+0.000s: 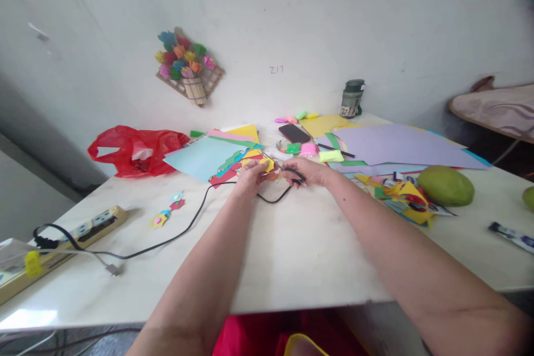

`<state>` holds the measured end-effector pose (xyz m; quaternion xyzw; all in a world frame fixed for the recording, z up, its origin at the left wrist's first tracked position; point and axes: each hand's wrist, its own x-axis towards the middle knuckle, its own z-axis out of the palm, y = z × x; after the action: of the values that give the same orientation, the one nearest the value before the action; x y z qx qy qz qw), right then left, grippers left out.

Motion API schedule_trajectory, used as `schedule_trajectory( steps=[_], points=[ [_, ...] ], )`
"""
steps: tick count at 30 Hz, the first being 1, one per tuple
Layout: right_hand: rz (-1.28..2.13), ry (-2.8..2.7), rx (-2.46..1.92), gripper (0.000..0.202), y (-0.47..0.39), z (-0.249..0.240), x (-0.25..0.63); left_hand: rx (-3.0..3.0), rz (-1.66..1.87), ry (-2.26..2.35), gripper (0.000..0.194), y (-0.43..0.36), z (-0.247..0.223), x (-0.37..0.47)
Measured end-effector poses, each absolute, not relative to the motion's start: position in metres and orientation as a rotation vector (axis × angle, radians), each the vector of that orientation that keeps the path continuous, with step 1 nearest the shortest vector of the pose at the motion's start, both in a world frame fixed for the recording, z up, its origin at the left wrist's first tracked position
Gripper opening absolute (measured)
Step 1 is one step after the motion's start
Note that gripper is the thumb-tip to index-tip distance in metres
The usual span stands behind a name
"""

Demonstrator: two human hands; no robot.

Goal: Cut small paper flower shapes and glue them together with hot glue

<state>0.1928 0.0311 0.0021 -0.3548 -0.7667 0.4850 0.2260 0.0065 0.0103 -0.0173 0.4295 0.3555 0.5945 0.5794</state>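
Paper (267,165), yellow, is pinched between the thumb and fingers of my left hand (250,176), inward of the far edge of the surface (308,267). My right hand (312,169) closes around a black-handled tool (298,174); the left pinch presumably steadies the paper within its reach. A black cord (189,227) runs below my hands; whether it joins the tool, I cannot tell. My fingers partly hide the tool. A green fruit (529,198) is cut off at right.

pale table (287,261) with scattered things
power strip (100,225) and red bag (161,150) left, lavender paper (387,142) far right, green fruit (446,185) right.
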Motion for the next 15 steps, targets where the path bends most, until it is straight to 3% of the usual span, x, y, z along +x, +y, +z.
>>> schedule_trajectory(
  steps=[15],
  points=[
    [1.337,-2.131,-0.964,0.025,0.0292,0.003,0.1936,1.011,1.4,0.833,0.023,0.0095,-0.0153,0.0062]
  ],
)
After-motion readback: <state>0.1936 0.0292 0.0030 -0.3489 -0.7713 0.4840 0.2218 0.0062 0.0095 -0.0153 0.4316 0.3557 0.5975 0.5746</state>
